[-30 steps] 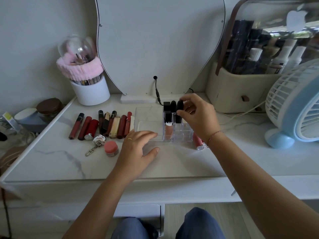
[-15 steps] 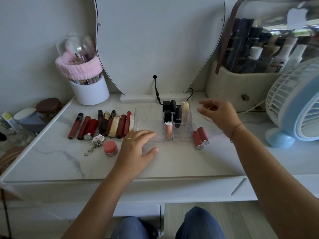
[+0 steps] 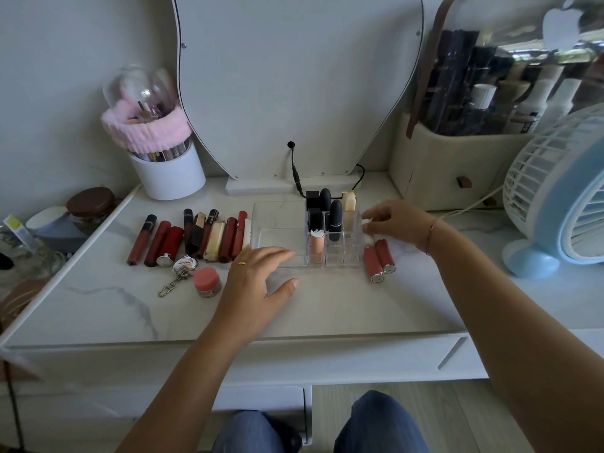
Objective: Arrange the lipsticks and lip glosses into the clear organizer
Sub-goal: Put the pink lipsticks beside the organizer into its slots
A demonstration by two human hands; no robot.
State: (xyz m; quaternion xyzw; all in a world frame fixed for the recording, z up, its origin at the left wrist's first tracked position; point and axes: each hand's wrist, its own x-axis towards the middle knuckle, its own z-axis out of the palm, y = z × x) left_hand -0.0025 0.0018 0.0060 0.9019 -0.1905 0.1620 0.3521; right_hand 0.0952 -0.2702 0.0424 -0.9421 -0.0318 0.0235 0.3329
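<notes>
Lipsticks: two pink tubes (image 3: 378, 259) lie side by side on the worktop (image 3: 327, 305), touching, just off the right wall of the clear organizer (image 3: 277, 230). They sit at about 6 o'clock from the right hand (image 3: 397, 225), close below its fingers. Long axes run roughly 11-to-5 o'clock, silver ends toward the worktop's front edge, far ends toward the organizer.

Right hand hovers beside the organizer's right wall, grip loosely open, fingers curled, nothing clearly held; a small pale spot at the fingertips is too unclear to call. Left hand (image 3: 258, 282) rests flat against the organizer's front left corner, fingers spread, holding nothing, probably steadying it.

Organizer: six items stand upright in the right-hand slots, black-capped tubes, one cream, one peach gloss (image 3: 317, 245) at front. Several front slots and the wide left compartment are open.

Larger row of red tubes and glosses (image 3: 196, 237) lies at 9 o'clock from the organizer, axes near 12-to-6, nearer the left hand.

Judgement: the right hand is best placed for the pink pair; each needs tipping upright before slotting.
</notes>
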